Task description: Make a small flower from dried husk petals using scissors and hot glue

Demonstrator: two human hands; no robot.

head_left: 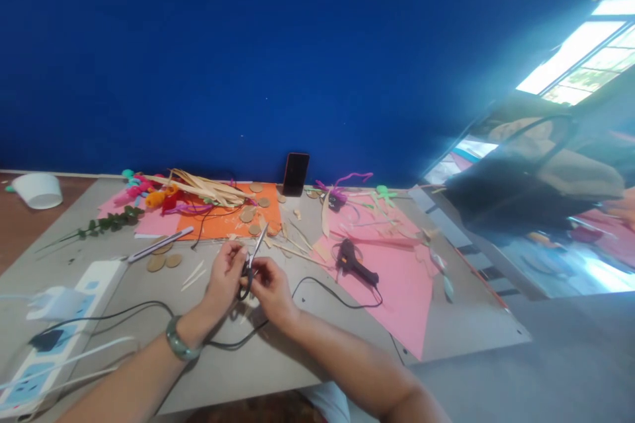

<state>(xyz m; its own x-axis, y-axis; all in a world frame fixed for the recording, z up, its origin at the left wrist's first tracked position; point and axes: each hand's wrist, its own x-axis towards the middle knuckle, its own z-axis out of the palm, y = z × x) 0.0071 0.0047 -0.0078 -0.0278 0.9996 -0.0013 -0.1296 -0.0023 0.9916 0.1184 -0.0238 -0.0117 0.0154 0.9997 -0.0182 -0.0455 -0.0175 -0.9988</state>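
Between my two hands is a pair of scissors (254, 252) with dark handle loops; its blades point up and slightly right, away from me. My left hand (225, 274), with a green bangle (179, 338) on the wrist, has its fingers closed at the left of the handles. From the other side, my right hand (272, 291) pinches at the handle loops. Any small piece also held between the fingertips is too hidden to make out. Thin pale strips (192, 274) lie on the table left of my left hand.
A black glue gun (354, 263) lies on pink paper (397, 297), its cord curving past my hands. On the left are a power strip (74, 337), box cutter (161, 244) and wooden discs (155, 263). Behind stand a phone (296, 174), raffia-like strips (208, 188) and a white cup (38, 190).
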